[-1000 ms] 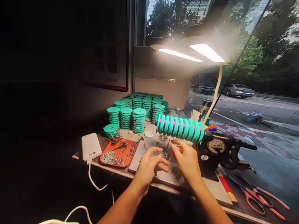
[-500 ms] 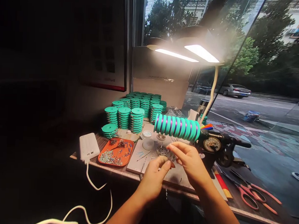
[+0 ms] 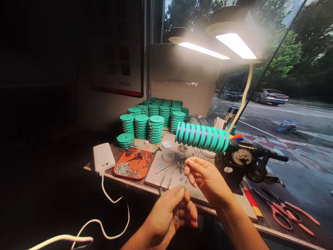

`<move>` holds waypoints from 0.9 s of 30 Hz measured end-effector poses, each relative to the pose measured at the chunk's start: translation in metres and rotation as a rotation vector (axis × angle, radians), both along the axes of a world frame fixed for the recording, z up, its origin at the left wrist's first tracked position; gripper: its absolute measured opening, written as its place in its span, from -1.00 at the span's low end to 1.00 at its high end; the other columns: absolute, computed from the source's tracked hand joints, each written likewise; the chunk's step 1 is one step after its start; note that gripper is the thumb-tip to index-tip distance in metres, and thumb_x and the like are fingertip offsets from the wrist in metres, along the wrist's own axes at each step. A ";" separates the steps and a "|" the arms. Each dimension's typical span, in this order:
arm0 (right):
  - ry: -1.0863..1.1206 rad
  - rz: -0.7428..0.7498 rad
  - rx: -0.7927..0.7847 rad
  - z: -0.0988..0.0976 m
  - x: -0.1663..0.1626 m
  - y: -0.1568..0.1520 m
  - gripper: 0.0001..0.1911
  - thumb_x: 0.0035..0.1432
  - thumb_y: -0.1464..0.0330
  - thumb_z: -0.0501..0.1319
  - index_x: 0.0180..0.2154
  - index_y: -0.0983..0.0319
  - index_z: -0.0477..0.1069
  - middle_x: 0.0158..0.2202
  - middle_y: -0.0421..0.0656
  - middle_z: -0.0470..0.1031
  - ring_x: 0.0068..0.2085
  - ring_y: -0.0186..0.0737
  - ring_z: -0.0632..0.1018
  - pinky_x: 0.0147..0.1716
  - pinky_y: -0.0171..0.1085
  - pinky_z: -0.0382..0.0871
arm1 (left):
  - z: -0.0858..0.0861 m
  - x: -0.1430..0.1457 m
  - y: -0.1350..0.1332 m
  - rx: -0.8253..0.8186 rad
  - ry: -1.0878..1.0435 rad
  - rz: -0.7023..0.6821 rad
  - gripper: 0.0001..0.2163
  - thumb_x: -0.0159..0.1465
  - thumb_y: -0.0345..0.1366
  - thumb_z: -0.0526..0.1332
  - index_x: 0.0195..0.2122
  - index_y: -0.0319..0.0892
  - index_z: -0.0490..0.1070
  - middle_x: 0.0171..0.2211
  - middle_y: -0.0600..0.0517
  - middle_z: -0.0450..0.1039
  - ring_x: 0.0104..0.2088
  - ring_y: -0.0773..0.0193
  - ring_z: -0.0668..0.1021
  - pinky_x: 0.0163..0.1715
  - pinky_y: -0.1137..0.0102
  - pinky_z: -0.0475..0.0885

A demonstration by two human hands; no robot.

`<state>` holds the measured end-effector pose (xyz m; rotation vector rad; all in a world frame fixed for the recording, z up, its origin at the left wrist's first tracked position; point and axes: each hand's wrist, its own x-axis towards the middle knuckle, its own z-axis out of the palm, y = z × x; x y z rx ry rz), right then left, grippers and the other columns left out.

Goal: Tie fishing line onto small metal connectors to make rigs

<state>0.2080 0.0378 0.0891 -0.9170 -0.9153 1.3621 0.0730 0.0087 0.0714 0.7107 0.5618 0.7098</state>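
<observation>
My right hand pinches a short, dark, beaded-looking strand between thumb and fingers. The strand hangs down over the board, and its exact kind is too small to tell. Below and to the left is my left hand, its thumb pressed to the index finger and the other fingers loosely curled. Whatever lies in that pinch, I cannot make out. Several thin metal pieces lie on the pale board. Just behind my right fingers are a small dish of metal parts and a row of turquoise discs on a purple rod.
A black machine with a dial carries the rod. An orange tray holds small fittings. Turquoise spools stand stacked behind it. A white power bank with a cable sits left, scissors right, lamps above.
My hands have come apart. The left has dropped lower and its outer fingers have loosened, while the right stays up with the strand. The whole view has shifted slightly.
</observation>
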 end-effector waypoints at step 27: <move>-0.023 -0.026 0.019 0.002 0.000 0.003 -0.71 -0.10 0.16 0.27 -0.41 0.22 0.32 -0.64 -0.25 0.44 -0.72 -0.45 0.31 -0.73 -0.44 0.04 | -0.015 -0.008 -0.011 -0.119 -0.075 -0.036 -0.79 0.23 -0.26 0.06 -0.49 -0.25 0.30 -0.60 -0.04 0.47 -0.64 0.36 0.47 -0.54 0.49 0.32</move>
